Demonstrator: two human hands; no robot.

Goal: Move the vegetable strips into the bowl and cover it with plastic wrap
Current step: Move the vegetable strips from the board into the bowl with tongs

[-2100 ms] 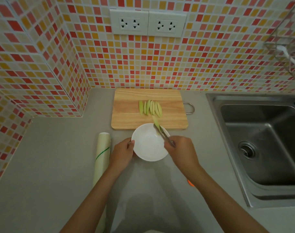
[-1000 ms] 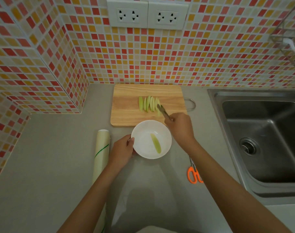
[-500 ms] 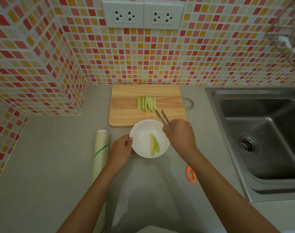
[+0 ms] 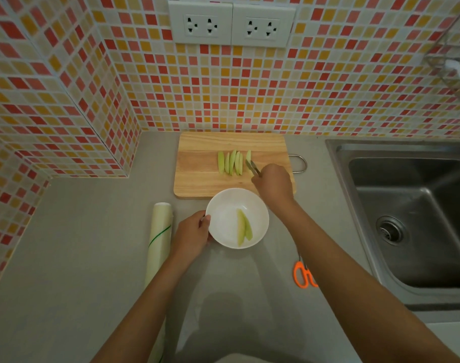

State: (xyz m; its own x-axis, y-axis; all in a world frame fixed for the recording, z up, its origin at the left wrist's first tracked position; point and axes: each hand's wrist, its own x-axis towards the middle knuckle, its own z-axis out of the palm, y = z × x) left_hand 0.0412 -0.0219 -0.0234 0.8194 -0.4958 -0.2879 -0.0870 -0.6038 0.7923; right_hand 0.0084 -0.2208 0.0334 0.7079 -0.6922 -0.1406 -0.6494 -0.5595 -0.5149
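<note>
A white bowl [image 4: 223, 213] sits on the grey counter in front of a wooden cutting board [image 4: 197, 179]. Two pale green vegetable strips [image 4: 244, 227] lie inside the bowl. Several more strips [image 4: 230, 162] lie side by side on the board. My left hand [image 4: 193, 233] grips the bowl's left rim. My right hand [image 4: 272, 183] holds metal tongs [image 4: 252, 167] over the board, their tips at the rightmost strip [image 4: 248, 155]. A roll of plastic wrap [image 4: 158, 242] lies to the left of the bowl.
Orange-handled scissors [image 4: 302, 276] lie on the counter to the right of the bowl, partly under my right forearm. A steel sink [image 4: 412, 218] fills the right side. Tiled walls close the back and left.
My right hand has moved with the tongs from above the bowl back onto the board, to the rightmost strip. Over the earlier frames two strips went into the bowl. My left hand stayed on the bowl.
</note>
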